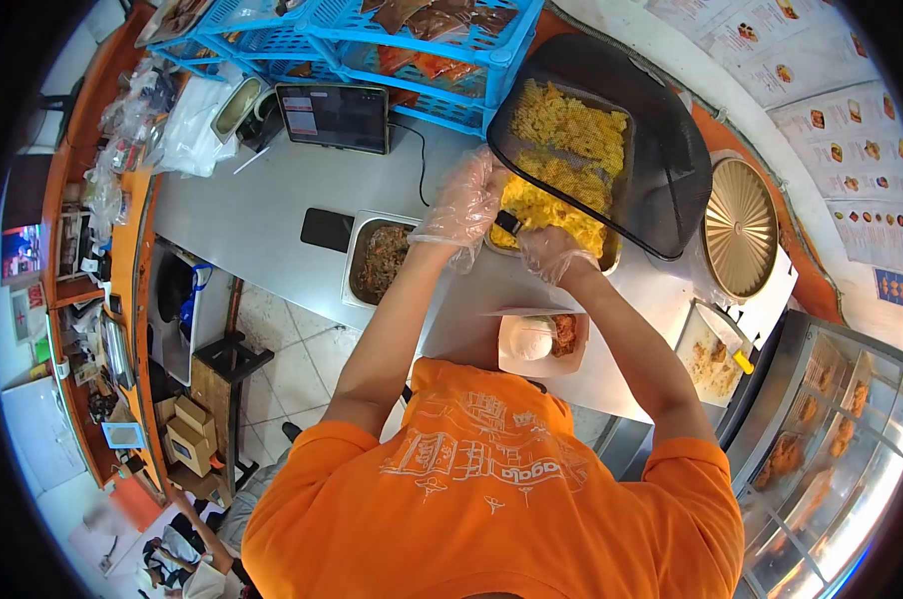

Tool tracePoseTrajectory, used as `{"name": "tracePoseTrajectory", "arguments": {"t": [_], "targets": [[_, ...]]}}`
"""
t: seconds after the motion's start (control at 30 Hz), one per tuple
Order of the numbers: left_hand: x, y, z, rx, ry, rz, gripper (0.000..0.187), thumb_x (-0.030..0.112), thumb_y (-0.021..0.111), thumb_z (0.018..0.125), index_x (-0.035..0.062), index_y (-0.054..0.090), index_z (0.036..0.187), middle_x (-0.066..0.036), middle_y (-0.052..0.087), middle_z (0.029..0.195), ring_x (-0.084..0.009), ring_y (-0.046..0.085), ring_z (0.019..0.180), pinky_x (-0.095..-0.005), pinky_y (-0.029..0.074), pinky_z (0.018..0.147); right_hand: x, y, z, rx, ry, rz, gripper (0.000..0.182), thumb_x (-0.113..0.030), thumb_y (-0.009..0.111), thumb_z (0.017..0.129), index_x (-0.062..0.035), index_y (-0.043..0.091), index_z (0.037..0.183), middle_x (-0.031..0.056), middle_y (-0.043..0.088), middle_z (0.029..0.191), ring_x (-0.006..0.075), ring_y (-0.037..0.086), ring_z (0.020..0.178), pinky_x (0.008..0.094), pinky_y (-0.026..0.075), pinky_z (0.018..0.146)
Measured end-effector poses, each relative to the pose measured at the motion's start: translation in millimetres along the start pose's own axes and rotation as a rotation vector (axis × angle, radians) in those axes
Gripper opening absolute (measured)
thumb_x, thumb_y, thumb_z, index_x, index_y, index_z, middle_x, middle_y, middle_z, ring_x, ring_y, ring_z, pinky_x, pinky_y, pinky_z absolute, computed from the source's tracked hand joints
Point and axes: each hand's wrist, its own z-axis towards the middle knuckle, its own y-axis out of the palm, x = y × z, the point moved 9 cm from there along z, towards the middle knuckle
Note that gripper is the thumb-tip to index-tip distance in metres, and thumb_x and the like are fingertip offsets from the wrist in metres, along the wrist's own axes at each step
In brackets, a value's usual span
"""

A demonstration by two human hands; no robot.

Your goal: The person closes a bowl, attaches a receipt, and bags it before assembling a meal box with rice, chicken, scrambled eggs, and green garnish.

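My left hand (466,205), in a clear plastic glove, is closed at the near left rim of a black mesh food cover (661,170). The cover sits tilted over a metal tray of yellow scrambled egg-like food (556,215). Also gloved, my right hand (556,255) is curled at the tray's near edge, beside a short black piece (509,222) that looks like a handle end. What lies inside its fingers is hidden. Below it stands a paper food box (539,367) with a mound of white rice (526,339) and reddish-brown food (565,334).
Left of the tray are a metal pan of minced food (380,262), a black phone (327,230) and a tablet (332,118). Blue racks (486,85) stand behind. To the right are a round gold lid (740,228), a yellow-handled knife (726,337) on a board and a glass display case (821,439).
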Motion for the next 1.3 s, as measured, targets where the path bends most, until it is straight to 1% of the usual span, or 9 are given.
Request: {"name": "tracePoseTrajectory", "arguments": {"t": [0.23,0.33,0.43,0.6,0.63,0.77,0.87,1.0,1.3], "targets": [[4.4,2.1,0.1,-0.007,-0.045,-0.016,0.029,-0.001,0.053,0.087,0.0039,0.060,0.115,-0.019,0.065,0.100,-0.0343,0.065,0.091,-0.0398,0.051,0.080,29.8,32.4,28.5,0.018,-0.103,0.254,0.024,-0.025,0.062,0.092,-0.0039,0.071,0.098,0.0241,0.069,0.086,0.0362,0.069,0.085,0.0422,0.055,0.075],[2.4,3.0,0.1,-0.035,-0.103,-0.030,0.029,0.000,0.054,0.087,0.0036,0.061,0.115,-0.018,0.066,0.099,-0.0333,0.065,0.090,-0.0395,0.050,0.080,63.4,30.4,30.5,-0.074,0.100,0.461,0.028,-0.030,0.064,0.094,-0.0036,0.072,0.100,0.0220,0.071,0.096,0.0327,0.069,0.085,0.0394,0.055,0.073],[-6.1,7.8,2.0,-0.042,-0.091,-0.036,0.028,0.000,0.054,0.087,0.0038,0.061,0.114,-0.018,0.066,0.098,-0.0322,0.065,0.090,-0.0395,0.050,0.081,90.8,62.3,18.6,-0.314,0.394,0.989,0.027,-0.024,0.062,0.096,-0.0013,0.068,0.109,0.0182,0.070,0.110,0.0227,0.067,0.080,0.0321,0.055,0.069],[-11.5,3.4,-0.2,-0.033,0.001,0.049,0.026,0.002,0.056,0.087,0.0044,0.062,0.113,-0.017,0.067,0.099,-0.0295,0.066,0.090,-0.0396,0.051,0.081,148.1,112.4,14.9,0.016,0.430,1.955,0.033,-0.010,0.053,0.099,0.0036,0.052,0.129,0.0200,0.067,0.117,0.0066,0.054,0.063,0.0190,0.044,0.050],[-10.7,4.0,-0.1,-0.066,-0.028,-0.012,0.025,0.003,0.057,0.087,0.0043,0.062,0.112,-0.016,0.067,0.100,-0.0290,0.065,0.091,-0.0395,0.051,0.082,123.4,75.7,-1.3,-0.193,0.151,2.109,0.033,-0.014,0.055,0.099,0.0044,0.053,0.126,0.0135,0.068,0.099,0.0065,0.053,0.062,0.0184,0.041,0.048],[-20.9,18.4,2.3,-0.150,-0.204,-0.279,0.027,0.007,0.059,0.091,0.0028,0.060,0.117,-0.011,0.066,0.112,-0.0228,0.063,0.103,-0.0347,0.046,0.095,110.6,22.2,-54.9,-0.085,0.147,1.803,0.034,-0.020,0.058,0.099,0.0025,0.056,0.124,-0.0050,0.046,0.070,0.0040,0.045,0.054,0.0176,0.034,0.045],[-7.2,21.7,-4.1,-0.144,-0.360,-0.427,0.028,0.001,0.058,0.087,0.0017,0.061,0.115,-0.008,0.067,0.106,-0.0206,0.064,0.103,-0.0311,0.044,0.096,102.8,-3.6,-118.2,0.200,0.463,1.615,0.030,-0.021,0.057,0.099,0.0033,0.060,0.116,-0.0053,0.045,0.067,0.0032,0.041,0.051,0.0184,0.031,0.044],[4.2,27.3,-3.0,-0.160,-0.402,-0.749,0.040,-0.005,0.056,0.083,0.0027,0.057,0.122,-0.008,0.067,0.109,-0.0200,0.066,0.101,-0.0321,0.047,0.095,69.2,-18.9,-202.5,0.293,0.462,1.678,0.023,-0.021,0.061,0.097,0.0001,0.068,0.101,-0.0086,0.040,0.061,0.0022,0.034,0.051,0.0198,0.024,0.047],[7.4,35.4,-1.4,-0.218,-0.377,-0.807,0.050,-0.004,0.048,0.083,0.0012,0.050,0.132,-0.013,0.065,0.119,-0.0223,0.069,0.096,-0.0309,0.054,0.085,8.7,118.5,-265.6,0.270,0.708,1.471,0.024,-0.024,0.057,0.100,-0.0069,0.073,0.102,-0.0056,0.041,0.055,0.0065,0.038,0.050,0.0246,0.034,0.047]]}}
